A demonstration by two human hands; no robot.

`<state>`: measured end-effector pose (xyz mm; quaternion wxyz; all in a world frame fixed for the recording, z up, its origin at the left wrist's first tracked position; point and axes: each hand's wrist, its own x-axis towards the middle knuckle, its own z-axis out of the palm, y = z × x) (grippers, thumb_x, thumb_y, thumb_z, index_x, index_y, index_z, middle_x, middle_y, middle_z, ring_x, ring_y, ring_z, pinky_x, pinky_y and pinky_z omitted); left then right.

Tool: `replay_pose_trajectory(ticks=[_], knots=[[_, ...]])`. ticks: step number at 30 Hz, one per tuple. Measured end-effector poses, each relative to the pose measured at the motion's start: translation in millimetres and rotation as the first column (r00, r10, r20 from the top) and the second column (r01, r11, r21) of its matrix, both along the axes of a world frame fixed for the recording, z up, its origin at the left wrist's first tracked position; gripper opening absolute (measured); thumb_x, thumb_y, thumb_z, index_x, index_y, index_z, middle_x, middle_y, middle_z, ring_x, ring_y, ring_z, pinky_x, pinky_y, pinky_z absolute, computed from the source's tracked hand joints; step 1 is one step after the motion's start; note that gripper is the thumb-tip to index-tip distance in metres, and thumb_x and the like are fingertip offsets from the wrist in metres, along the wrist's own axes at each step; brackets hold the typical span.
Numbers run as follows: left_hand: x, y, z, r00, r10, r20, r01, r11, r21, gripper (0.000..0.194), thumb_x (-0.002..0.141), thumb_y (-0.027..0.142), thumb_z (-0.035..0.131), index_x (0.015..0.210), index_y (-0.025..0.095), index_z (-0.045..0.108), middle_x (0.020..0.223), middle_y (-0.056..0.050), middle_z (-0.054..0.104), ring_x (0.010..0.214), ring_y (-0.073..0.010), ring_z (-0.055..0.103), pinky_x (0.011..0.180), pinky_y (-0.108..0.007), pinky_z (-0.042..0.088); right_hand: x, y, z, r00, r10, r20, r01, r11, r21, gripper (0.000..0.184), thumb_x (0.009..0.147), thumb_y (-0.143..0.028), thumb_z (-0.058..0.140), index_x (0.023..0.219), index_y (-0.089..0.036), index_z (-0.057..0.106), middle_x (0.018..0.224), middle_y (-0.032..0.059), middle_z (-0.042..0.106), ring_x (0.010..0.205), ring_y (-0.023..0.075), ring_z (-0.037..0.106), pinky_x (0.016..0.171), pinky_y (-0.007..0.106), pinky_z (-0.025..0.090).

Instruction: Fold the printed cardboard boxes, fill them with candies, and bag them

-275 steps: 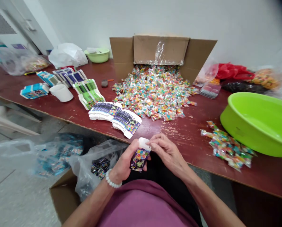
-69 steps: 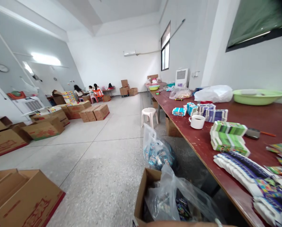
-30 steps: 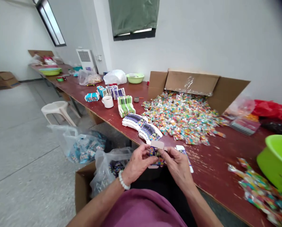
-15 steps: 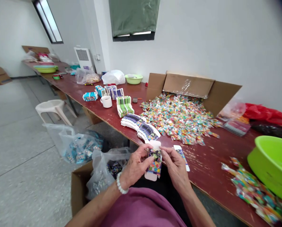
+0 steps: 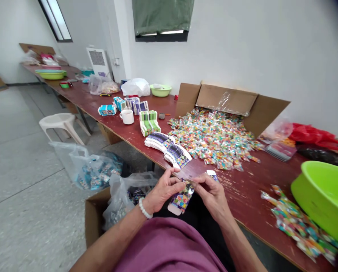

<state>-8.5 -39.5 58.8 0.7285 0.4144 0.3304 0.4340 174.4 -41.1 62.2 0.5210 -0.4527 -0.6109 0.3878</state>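
A small dark, colourfully printed carton [image 5: 183, 197] is between my hands at the table's front edge, tilted, its white lower flap sticking out. My left hand [image 5: 163, 190] grips its left side with the thumb on the printed face. At the top end, the fingertips of my right hand [image 5: 211, 194] pinch the upper corner; the top flap is hidden or too blurred to make out. Behind my right hand lies another flat carton [image 5: 212, 174], partly covered. Two fanned stacks of flat cartons [image 5: 178, 155] lie just beyond my hands.
A heap of wrapped candies [image 5: 214, 136] spills from a cardboard box [image 5: 227, 99]. More candies [image 5: 299, 226] lie by a green basin [image 5: 319, 196] at right. A white mug [image 5: 127, 117] and green cartons [image 5: 149, 124] stand left. Below are plastic bags [image 5: 120, 204] and a stool [image 5: 58, 122].
The carton has tilted, its lower end swinging left. Its white top flap, upright before, no longer shows standing up. My right hand has stayed at the top end; the view has shifted slightly.
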Motion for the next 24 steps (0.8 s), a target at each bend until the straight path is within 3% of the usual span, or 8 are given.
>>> replay_pose_trajectory(ticks=[3,5,8,13,18,21,24], knots=[[3.8,-5.0,-4.5,0.967,-0.196,0.165,0.224,0.96,-0.166,0.059,0.082,0.062,0.065,0.122,0.021,0.051,0.083,-0.004,0.068,0.06,-0.0177,0.067,0.055,-0.029,0.051,-1.5,-7.1,3.0,0.998,0.039,0.052,-0.041,0.999,0.031,0.019,0.09,-0.041,0.067,0.091,-0.023,0.073,0.083,0.0036,0.067,0.075,0.0188,0.062,0.067,0.029,0.048],[7.9,-8.6,-8.8,0.955,-0.213,0.209,0.261,0.934,-0.244,0.062,0.085,0.069,0.054,0.125,0.021,0.051,0.077,-0.003,0.067,0.05,-0.0173,0.064,0.047,-0.027,0.049,-2.6,-11.6,6.5,0.989,0.108,0.104,-0.113,0.993,0.044,0.02,0.094,-0.039,0.062,0.092,-0.023,0.073,0.095,0.0059,0.07,0.084,0.02,0.065,0.075,0.03,0.05],[13.7,-12.0,-11.5,0.968,-0.17,0.184,0.22,0.928,-0.301,0.064,0.086,0.071,0.049,0.125,0.021,0.054,0.071,-0.001,0.066,0.044,-0.0147,0.06,0.043,-0.025,0.046,-2.7,-16.1,11.9,0.983,0.13,0.128,-0.134,0.991,0.022,0.022,0.094,-0.039,0.06,0.088,-0.021,0.072,0.104,0.0079,0.072,0.084,0.02,0.067,0.076,0.031,0.052],[18.7,-12.5,-5.3,0.984,-0.159,0.082,0.176,0.936,-0.305,0.076,0.079,0.084,0.042,0.1,0.014,0.062,0.065,-0.002,0.064,0.04,-0.0125,0.056,0.039,-0.022,0.041,-3.0,-15.3,21.9,0.974,0.059,0.219,-0.054,0.998,-0.026,0.025,0.089,-0.042,0.066,0.097,-0.021,0.075,0.081,0.0054,0.072,0.067,0.0193,0.066,0.063,0.03,0.051],[18.1,-8.6,-4.9,0.987,-0.142,-0.079,0.129,0.98,-0.155,0.075,0.08,0.084,0.04,0.083,0.012,0.065,0.064,-0.004,0.064,0.039,-0.0113,0.054,0.039,-0.022,0.039,-8.7,-9.0,25.6,0.986,0.146,-0.077,-0.162,0.948,-0.275,0.032,0.085,-0.05,0.069,0.088,-0.019,0.071,0.061,0.0005,0.067,0.043,0.0161,0.059,0.049,0.029,0.047],[16.4,-5.5,-9.1,0.982,-0.116,-0.147,0.106,0.991,-0.076,0.078,0.08,0.084,0.038,0.082,0.012,0.066,0.064,-0.005,0.064,0.041,-0.0116,0.055,0.041,-0.022,0.04,-8.9,-6.0,20.4,0.987,0.138,-0.079,-0.154,0.956,-0.251,0.028,0.086,-0.046,0.07,0.087,-0.019,0.071,0.065,0.0008,0.068,0.045,0.0156,0.06,0.049,0.028,0.047],[16.5,-3.0,-13.1,0.98,-0.105,-0.171,0.085,0.989,-0.123,0.084,0.078,0.087,0.033,0.083,0.011,0.067,0.064,-0.005,0.063,0.041,-0.0123,0.054,0.04,-0.024,0.039,-6.5,-5.7,13.1,0.985,0.174,0.024,-0.169,0.976,-0.136,0.022,0.093,-0.04,0.063,0.092,-0.021,0.073,0.083,0.0039,0.07,0.052,0.0146,0.062,0.053,0.029,0.049]])
